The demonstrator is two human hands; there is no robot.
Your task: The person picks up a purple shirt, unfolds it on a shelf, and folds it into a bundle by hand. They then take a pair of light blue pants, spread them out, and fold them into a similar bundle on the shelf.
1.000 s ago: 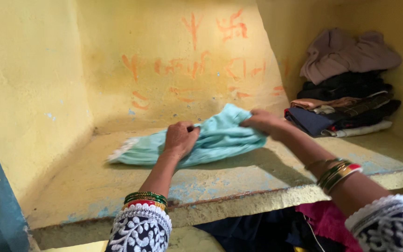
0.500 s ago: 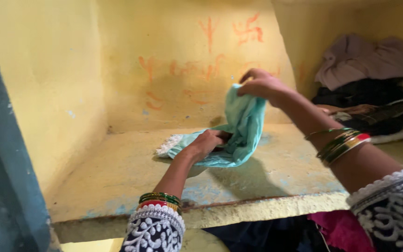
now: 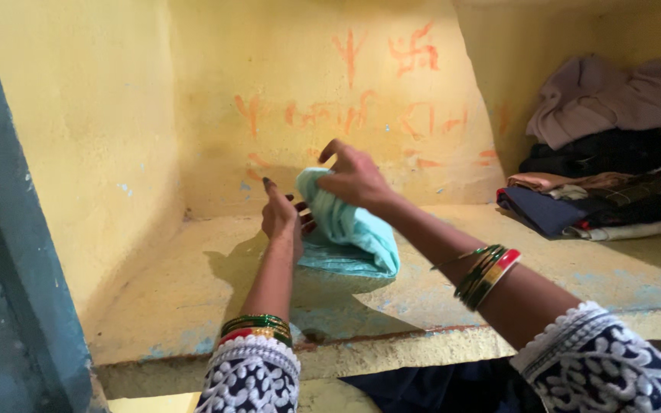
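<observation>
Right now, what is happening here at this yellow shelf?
A person is handling a light blue cloth on a yellow shelf. The right hand presses on top of the bunched cloth, and the left hand touches its left side with fingers partly open. A pile of folded clothes sits at the right end of the shelf.

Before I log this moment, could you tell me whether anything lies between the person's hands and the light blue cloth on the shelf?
Nothing visible does: the right hand grips the light blue cloth, and the left hand touches its edge.
</observation>
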